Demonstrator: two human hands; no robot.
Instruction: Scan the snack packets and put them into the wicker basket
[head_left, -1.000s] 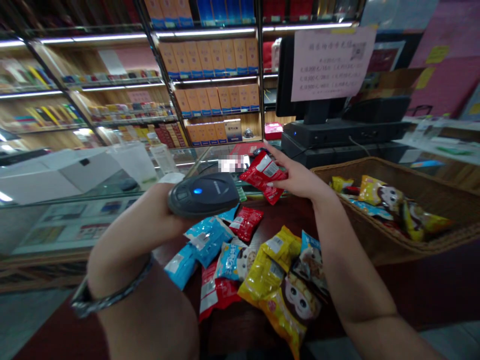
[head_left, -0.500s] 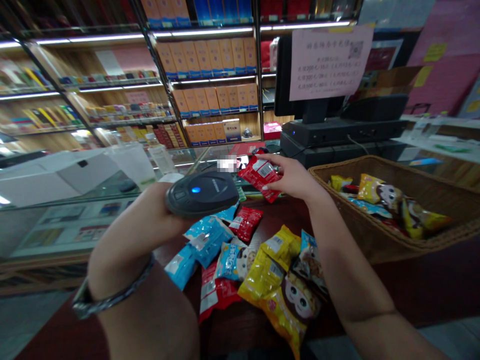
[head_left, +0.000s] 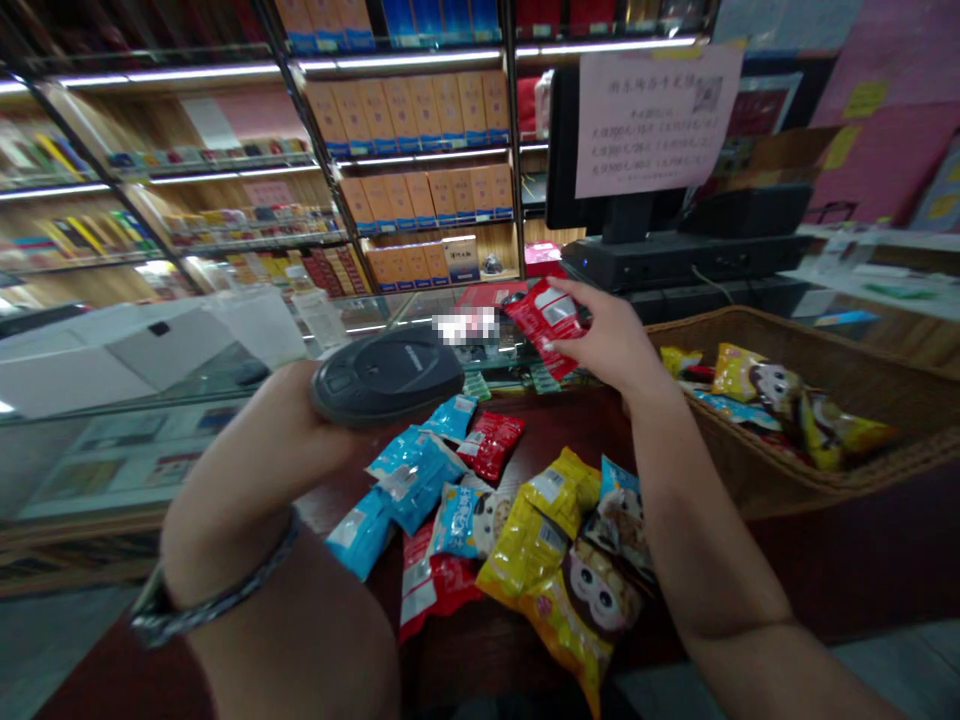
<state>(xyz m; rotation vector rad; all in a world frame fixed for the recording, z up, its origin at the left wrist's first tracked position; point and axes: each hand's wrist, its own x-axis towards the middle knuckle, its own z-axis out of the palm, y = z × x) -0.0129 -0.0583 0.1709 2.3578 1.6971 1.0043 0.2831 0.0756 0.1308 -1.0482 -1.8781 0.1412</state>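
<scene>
Left hand [head_left: 289, 425] wrapped round a handheld barcode scanner [head_left: 386, 378], right hand [head_left: 607, 340] pinching a red snack bag [head_left: 546, 315] — some bags in the wicker basket [head_left: 750, 315], more loose bags [head_left: 480, 530] on the table [head_left: 592, 420] below the hands.

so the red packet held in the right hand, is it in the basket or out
Out: the red packet is gripped in the right hand, up in the air and clear of the wicker basket.

Your dark handheld barcode scanner [head_left: 387, 378] lies flat in your left hand [head_left: 262, 430], and the small red snack packet [head_left: 544, 322] tilts, pinched in your right hand [head_left: 604, 340].
</scene>
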